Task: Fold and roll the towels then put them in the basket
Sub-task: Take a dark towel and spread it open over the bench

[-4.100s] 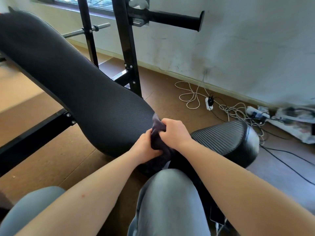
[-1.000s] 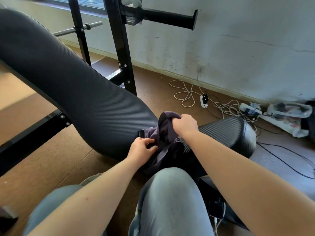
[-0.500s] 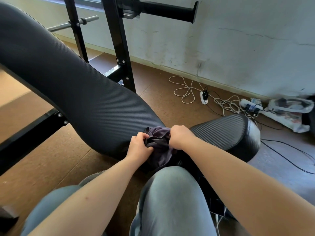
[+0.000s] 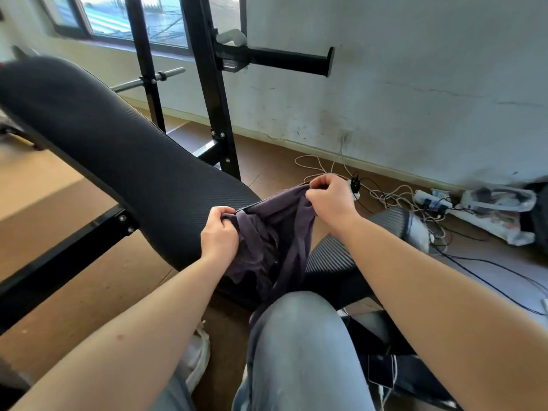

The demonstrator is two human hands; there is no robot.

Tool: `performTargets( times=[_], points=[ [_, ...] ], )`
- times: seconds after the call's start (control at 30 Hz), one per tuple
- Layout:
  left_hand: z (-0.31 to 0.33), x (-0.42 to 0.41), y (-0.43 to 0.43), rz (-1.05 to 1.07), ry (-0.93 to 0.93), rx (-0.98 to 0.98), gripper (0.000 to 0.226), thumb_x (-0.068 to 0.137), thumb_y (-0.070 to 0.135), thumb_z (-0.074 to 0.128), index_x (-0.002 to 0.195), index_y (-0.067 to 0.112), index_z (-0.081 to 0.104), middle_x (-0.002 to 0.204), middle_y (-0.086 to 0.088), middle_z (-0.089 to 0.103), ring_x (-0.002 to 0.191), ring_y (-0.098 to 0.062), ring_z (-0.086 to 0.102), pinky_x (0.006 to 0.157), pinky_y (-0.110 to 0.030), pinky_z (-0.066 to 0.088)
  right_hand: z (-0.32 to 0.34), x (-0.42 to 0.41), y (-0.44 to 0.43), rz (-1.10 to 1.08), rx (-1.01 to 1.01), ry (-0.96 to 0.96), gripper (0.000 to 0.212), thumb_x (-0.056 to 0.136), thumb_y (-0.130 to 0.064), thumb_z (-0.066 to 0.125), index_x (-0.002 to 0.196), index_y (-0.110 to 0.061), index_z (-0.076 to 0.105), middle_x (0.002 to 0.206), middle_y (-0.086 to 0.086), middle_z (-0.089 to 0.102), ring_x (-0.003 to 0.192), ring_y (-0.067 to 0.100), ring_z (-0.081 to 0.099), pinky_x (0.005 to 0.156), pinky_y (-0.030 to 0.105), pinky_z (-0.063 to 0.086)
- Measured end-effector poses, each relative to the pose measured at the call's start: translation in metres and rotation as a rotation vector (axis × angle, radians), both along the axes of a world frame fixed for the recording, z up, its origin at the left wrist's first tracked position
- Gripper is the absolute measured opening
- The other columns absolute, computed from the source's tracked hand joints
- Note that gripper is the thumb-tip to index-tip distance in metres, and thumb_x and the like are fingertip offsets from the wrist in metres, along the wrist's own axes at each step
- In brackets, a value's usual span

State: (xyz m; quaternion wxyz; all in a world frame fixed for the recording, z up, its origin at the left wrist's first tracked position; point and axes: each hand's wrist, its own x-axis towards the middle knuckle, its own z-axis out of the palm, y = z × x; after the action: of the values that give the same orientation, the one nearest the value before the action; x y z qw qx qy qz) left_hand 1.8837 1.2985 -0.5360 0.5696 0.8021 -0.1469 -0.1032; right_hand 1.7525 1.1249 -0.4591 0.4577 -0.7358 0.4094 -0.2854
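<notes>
A dark purple towel [image 4: 277,232] hangs crumpled between my two hands, above my knee and the seat of a black weight bench [image 4: 118,155]. My left hand [image 4: 219,232] grips its left top edge, close to the bench's padded back. My right hand [image 4: 330,200] pinches the right top edge, raised a little higher and farther away. The top edge is stretched fairly straight between the hands and the rest droops down to my knee. No basket is in view.
The bench's black upright frame [image 4: 213,93] and side bar stand behind by the wall. White and black cables with a power strip [image 4: 427,200] and a plastic bag [image 4: 498,212] lie on the brown floor at right. A phone [image 4: 381,370] lies low at right.
Half a second ago both hands held the towel bunched close together on the bench. Now they have lifted and moved apart, opening the towel's top edge; the camera has tilted up.
</notes>
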Motion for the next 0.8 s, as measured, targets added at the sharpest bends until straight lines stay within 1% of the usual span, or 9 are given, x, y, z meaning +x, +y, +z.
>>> performTargets(
  times=[0.07,0.17,0.3,0.37,0.5,0.57,0.63,0.7,0.8],
  points=[
    [0.009,-0.005,-0.004,0.02,0.051,-0.062,0.028,0.101,0.015,0.041,0.107,0.032,0.062,0.098,0.009,0.063,0.093,-0.016,0.059,0.085,-0.033,0.049,0.016,-0.006,0.001,-0.016,-0.027,-0.042,0.022,0.08,-0.008,0.06,0.087,-0.028,0.066,0.089,-0.007,0.068,0.088,0.015,0.065,0.071,0.027,0.052],
    [0.025,-0.019,-0.011,-0.002,0.087,-0.123,0.032,0.098,0.015,0.041,0.107,0.036,0.063,0.1,0.01,0.065,0.096,-0.013,0.061,0.092,-0.038,0.054,0.044,-0.025,0.0,-0.071,-0.074,-0.11,0.027,0.082,-0.007,0.059,0.092,-0.03,0.069,0.093,-0.01,0.069,0.093,0.014,0.066,0.082,0.03,0.057],
    [0.048,-0.041,-0.023,-0.03,0.126,-0.21,0.035,0.097,0.013,0.039,0.1,0.039,0.063,0.104,0.004,0.067,0.1,-0.018,0.064,0.093,-0.04,0.056,0.078,-0.061,-0.006,-0.196,-0.119,-0.209,0.039,0.088,-0.004,0.056,0.119,-0.021,0.072,0.109,-0.005,0.069,0.102,0.015,0.064,0.087,0.028,0.055],
    [0.06,-0.052,-0.03,-0.031,0.157,-0.238,0.033,0.099,0.012,0.038,0.104,0.035,0.062,0.107,0.003,0.065,0.104,-0.02,0.063,0.095,-0.041,0.055,0.093,-0.084,-0.012,-0.284,-0.155,-0.243,0.042,0.09,-0.004,0.056,0.128,-0.016,0.069,0.116,-0.002,0.066,0.104,0.015,0.062,0.081,0.021,0.052],
    [0.078,-0.075,-0.046,-0.104,0.147,-0.255,0.027,0.102,0.019,0.038,0.103,0.034,0.06,0.11,0.001,0.066,0.107,-0.023,0.062,0.102,-0.047,0.052,0.109,-0.135,-0.028,-0.417,-0.228,-0.233,0.041,0.093,-0.008,0.055,0.132,-0.013,0.065,0.122,0.0,0.045,0.103,0.016,0.053,0.09,0.02,0.047],
    [0.085,-0.089,-0.054,-0.144,0.113,-0.241,0.023,0.103,0.023,0.038,0.104,0.031,0.06,0.11,-0.001,0.066,0.106,-0.024,0.062,0.102,-0.048,0.051,0.112,-0.161,-0.035,-0.465,-0.26,-0.221,0.042,0.094,-0.007,0.053,0.133,-0.012,0.065,0.122,0.0,0.041,0.096,0.012,0.05,0.086,0.018,0.045],
    [0.091,-0.102,-0.062,-0.185,0.063,-0.235,0.023,0.104,0.024,0.039,0.105,0.027,0.061,0.106,0.0,0.066,0.106,-0.025,0.062,0.101,-0.045,0.051,0.112,-0.184,-0.039,-0.496,-0.287,-0.175,0.041,0.093,-0.007,0.052,0.132,-0.012,0.065,0.126,0.002,0.043,0.086,0.005,0.048,0.073,0.011,0.041],
    [0.095,-0.115,-0.069,-0.237,0.029,-0.218,0.023,0.103,0.026,0.04,0.106,0.025,0.063,0.104,0.001,0.067,0.106,-0.025,0.062,0.1,-0.044,0.051,0.105,-0.202,-0.043,-0.501,-0.272,-0.081,0.039,0.088,-0.007,0.053,0.124,-0.012,0.069,0.132,0.006,0.051,0.088,0.009,0.053,0.072,0.014,0.041],
    [0.099,-0.131,-0.076,-0.301,0.0,-0.192,0.025,0.103,0.031,0.041,0.107,0.025,0.066,0.106,0.0,0.069,0.105,-0.024,0.062,0.099,-0.043,0.05,0.09,-0.22,-0.052,-0.483,-0.22,0.159,0.026,0.077,-0.018,0.054,0.09,-0.013,0.076,0.122,0.011,0.064,0.077,0.022,0.061,0.068,0.02,0.043]
  ],
)
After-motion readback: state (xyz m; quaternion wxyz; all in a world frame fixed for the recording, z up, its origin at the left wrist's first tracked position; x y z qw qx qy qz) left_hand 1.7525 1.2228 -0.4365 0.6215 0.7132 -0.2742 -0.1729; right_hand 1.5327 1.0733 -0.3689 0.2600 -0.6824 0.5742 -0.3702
